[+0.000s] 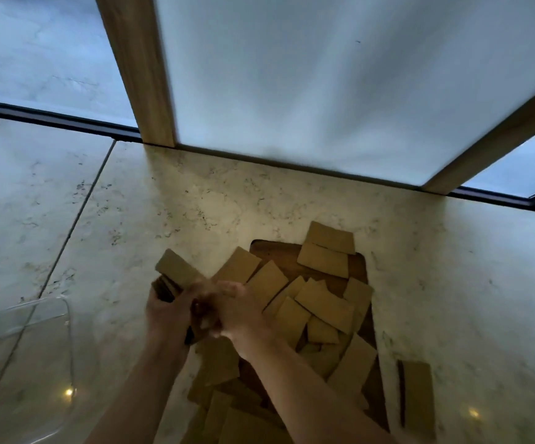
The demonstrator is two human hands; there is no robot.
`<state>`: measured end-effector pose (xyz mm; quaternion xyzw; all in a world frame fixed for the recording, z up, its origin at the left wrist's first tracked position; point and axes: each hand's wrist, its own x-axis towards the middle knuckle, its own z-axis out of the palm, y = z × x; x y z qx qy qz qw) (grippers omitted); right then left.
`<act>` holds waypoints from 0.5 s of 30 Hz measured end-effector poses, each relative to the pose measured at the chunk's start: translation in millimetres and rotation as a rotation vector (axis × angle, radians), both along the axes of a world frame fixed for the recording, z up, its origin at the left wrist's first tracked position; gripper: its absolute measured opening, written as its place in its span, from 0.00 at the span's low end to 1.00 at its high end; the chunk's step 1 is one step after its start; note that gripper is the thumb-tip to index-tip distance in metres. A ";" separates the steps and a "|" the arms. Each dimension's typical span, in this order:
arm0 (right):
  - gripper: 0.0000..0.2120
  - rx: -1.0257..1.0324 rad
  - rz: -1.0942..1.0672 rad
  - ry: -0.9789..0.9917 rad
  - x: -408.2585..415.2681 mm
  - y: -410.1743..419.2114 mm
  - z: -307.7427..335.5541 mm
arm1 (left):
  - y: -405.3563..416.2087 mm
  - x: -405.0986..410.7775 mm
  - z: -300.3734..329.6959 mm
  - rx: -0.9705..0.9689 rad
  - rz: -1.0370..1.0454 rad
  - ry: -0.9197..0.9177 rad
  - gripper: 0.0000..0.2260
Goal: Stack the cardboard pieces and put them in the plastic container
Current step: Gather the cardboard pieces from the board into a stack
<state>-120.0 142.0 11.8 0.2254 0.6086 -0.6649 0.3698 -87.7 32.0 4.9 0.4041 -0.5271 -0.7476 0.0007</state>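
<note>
A small stack of cardboard pieces (176, 277) sits left of centre in the frame, grasped by the left hand (167, 310), its grip wrapped round the stack's lower end; the right hand (240, 310) presses against it, fingers curled, whether on cardboard I cannot tell; loose cardboard pieces (324, 302) lie scattered over a wooden board (287, 256) at lower centre; a clear plastic container (26, 354) stands at lower left on the marbled surface (195, 193).

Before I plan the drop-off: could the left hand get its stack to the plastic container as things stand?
Probably yes. The left hand holds the stack, and the plastic container sits open on its own side, with only bare marble counter between.
</note>
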 end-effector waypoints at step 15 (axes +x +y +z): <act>0.25 1.291 0.494 0.641 -101.0 217.4 -37.8 | 104.8 -102.8 -3.6 0.252 -0.321 0.087 0.12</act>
